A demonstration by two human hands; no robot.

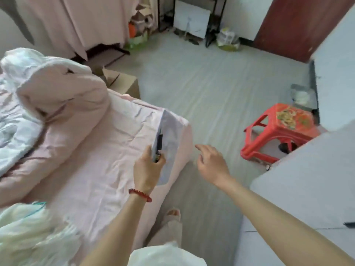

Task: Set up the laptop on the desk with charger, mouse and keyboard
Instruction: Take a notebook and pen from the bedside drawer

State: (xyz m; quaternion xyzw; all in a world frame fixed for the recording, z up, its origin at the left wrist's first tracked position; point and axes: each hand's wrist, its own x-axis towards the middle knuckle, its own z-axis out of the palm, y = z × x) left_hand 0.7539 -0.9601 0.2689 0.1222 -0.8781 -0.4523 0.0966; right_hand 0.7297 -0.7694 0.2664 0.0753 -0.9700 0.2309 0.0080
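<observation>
My left hand (pixel 148 166) grips a dark pen (pixel 159 145) together with a thin white booklet or sheaf of paper (pixel 170 139), held over the corner of the pink bed (pixel 99 169). A red bead bracelet sits on that wrist. My right hand (pixel 211 162) hangs open over the floor, fingers loosely spread, holding nothing. A grey desk surface (pixel 311 179) fills the lower right. No laptop, charger, mouse or keyboard is in view.
A red plastic stool (pixel 280 131) stands by the desk corner. A crumpled quilt (pixel 48 96) lies on the bed; a cardboard box (pixel 123 83) sits at its far end. Bags and a white board (pixel 192 18) line the far wall beside a dark red door (pixel 299 25).
</observation>
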